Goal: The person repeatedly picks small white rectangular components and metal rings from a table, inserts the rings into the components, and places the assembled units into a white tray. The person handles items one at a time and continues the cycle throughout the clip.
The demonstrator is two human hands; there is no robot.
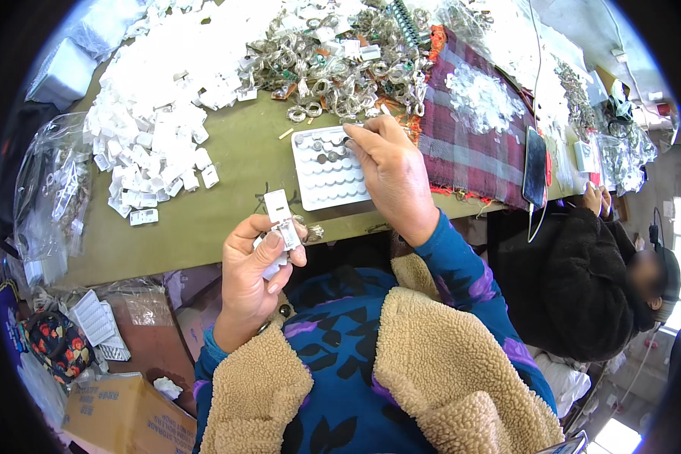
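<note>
My left hand, fingers closed, holds several small white plastic cases just past the table's near edge. The uppermost case sticks up above the fingertips, and a small coil of thin wire shows beside them. My right hand reaches over the right side of a white tray with rows of round pockets. Dark and silvery coin cells sit in its upper rows; pockets lower down look bare. Thumb and forefinger pinch together at the tray's upper right; anything between them is too small to make out.
A big pile of white cases covers the table's left. Coiled wire strings heap up at the back. Clear plastic pieces lie on a plaid cloth, near a phone on a cable. A co-worker sits at right.
</note>
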